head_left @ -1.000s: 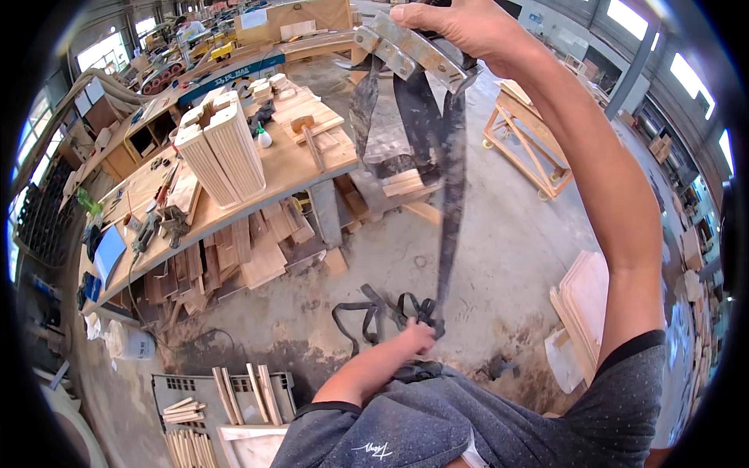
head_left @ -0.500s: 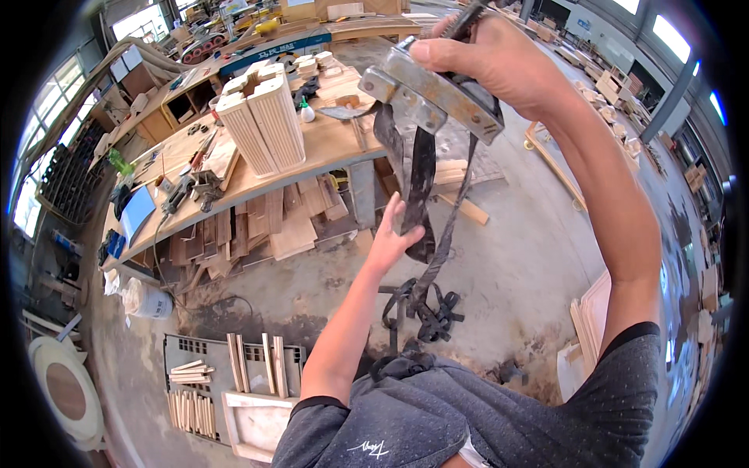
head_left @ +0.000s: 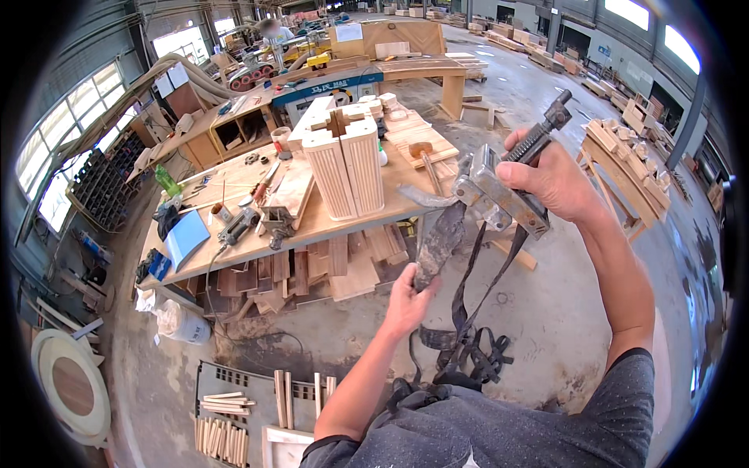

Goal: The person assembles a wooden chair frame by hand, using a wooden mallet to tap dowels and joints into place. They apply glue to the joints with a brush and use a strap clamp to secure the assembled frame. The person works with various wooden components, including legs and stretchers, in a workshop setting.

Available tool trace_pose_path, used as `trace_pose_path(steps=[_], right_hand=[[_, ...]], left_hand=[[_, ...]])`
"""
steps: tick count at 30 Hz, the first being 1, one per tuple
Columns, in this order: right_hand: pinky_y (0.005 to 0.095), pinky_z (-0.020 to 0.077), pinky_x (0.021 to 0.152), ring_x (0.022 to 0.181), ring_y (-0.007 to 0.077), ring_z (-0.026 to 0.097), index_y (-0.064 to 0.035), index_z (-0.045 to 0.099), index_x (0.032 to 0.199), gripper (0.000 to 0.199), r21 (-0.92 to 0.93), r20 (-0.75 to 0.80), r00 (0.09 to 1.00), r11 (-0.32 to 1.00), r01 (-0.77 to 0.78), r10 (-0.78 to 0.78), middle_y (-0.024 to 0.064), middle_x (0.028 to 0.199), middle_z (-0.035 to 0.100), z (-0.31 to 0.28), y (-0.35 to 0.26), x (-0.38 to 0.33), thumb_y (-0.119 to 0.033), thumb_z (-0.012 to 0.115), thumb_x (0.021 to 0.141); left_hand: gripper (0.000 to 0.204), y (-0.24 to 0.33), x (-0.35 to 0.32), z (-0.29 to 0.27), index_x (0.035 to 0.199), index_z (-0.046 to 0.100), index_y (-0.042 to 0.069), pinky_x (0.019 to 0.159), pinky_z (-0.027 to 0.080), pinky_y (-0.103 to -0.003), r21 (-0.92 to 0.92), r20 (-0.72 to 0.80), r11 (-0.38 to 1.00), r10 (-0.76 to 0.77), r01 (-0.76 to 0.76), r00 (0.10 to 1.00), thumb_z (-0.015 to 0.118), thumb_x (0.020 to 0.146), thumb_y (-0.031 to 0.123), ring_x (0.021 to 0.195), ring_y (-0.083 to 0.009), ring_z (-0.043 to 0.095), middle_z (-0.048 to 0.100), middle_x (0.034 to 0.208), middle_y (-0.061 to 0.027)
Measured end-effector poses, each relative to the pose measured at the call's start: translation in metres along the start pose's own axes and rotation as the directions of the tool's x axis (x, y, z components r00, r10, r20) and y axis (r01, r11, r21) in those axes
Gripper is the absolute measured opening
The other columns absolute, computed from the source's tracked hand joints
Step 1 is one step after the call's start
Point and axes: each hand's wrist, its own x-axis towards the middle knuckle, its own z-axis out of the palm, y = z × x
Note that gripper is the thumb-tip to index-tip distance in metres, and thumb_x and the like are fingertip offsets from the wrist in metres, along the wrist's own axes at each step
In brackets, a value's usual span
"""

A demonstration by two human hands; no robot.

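Observation:
My right hand (head_left: 552, 183) is closed around a metal band clamp (head_left: 491, 191) with a threaded screw, held up in front of me. A worn dark strap (head_left: 441, 238) hangs from the clamp's left end, and my left hand (head_left: 411, 306) grips its lower part. Thinner black straps dangle from the clamp to a tangled heap (head_left: 468, 355) below. Just left of the clamp, a fluted wooden column (head_left: 343, 175) made of joined pieces stands upright on the workbench (head_left: 269, 253). A hammer (head_left: 422, 150) lies on a board behind the clamp.
On the bench's left are a power tool (head_left: 236, 226), a blue sheet (head_left: 186, 234) and a green bottle (head_left: 166, 181). Offcuts (head_left: 351, 265) are piled beneath. A white bucket (head_left: 184, 322) and bundled wooden sticks (head_left: 222, 438) are on the floor. Another person (head_left: 275, 37) stands far back.
The clamp has come down in my right hand, and its screw end now points up to the right. My left hand has closed on the strap. The view has shifted, showing more of the bench.

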Motion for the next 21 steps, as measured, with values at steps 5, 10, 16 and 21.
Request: trace_pose_path(steps=[5, 10, 16, 21], right_hand=[[0.025, 0.0439, 0.071, 0.077, 0.0063, 0.052, -0.0049, 0.06, 0.102, 0.038, 0.052, -0.06, 0.998, 0.999, 0.01, -0.007, -0.004, 0.082, 0.058, 0.017, 0.017, 0.028, -0.036, 0.077, 0.089], [0.0254, 0.0422, 0.076, 0.081, 0.0074, 0.05, -0.0057, 0.062, 0.105, 0.04, 0.093, -0.134, 0.99, 0.995, -0.033, 0.046, -0.0039, 0.087, 0.057, 0.033, 0.047, 0.061, -0.041, 0.074, 0.09], [0.0287, 0.0454, 0.078, 0.086, 0.0092, 0.054, -0.0046, 0.063, 0.108, 0.042, 0.324, -0.133, 0.975, 0.937, -0.128, 0.179, -0.0023, 0.095, 0.06, 0.053, 0.109, 0.105, -0.042, 0.073, 0.091], [0.0285, 0.0485, 0.078, 0.087, 0.0091, 0.059, -0.0039, 0.063, 0.11, 0.04, 0.498, -0.1, 0.969, 0.854, -0.149, 0.227, 0.0003, 0.097, 0.065, 0.089, 0.176, 0.151, -0.038, 0.073, 0.092]], left_hand=[[0.024, -0.006, -0.008, -0.152, 0.113, 0.062, 0.007, 0.077, 0.049, -0.024, 0.338, -0.135, 0.93, 0.199, -0.144, 0.971, 0.067, 0.092, -0.005, 0.087, -0.0085, 0.059, 0.058, 0.092, 0.0027], [0.031, 0.051, 0.011, -0.277, 0.118, 0.061, 0.003, 0.075, 0.054, -0.026, 0.202, -0.381, 0.979, 0.116, -0.04, 0.917, 0.059, 0.089, -0.009, 0.079, -0.0134, 0.066, 0.066, 0.091, -0.0043], [0.023, 0.109, 0.064, -0.368, 0.122, 0.059, 0.0, 0.074, 0.052, -0.03, -0.138, -0.402, 0.984, 0.045, -0.109, 0.915, 0.056, 0.099, 0.001, 0.072, -0.0136, 0.053, 0.053, 0.079, -0.0016], [0.025, 0.148, 0.169, -0.406, 0.103, 0.061, 0.002, 0.051, 0.034, -0.022, -0.031, -0.421, 0.999, -0.049, 0.039, 0.906, 0.063, 0.103, 0.027, 0.057, -0.0028, 0.039, 0.04, 0.068, 0.008]])
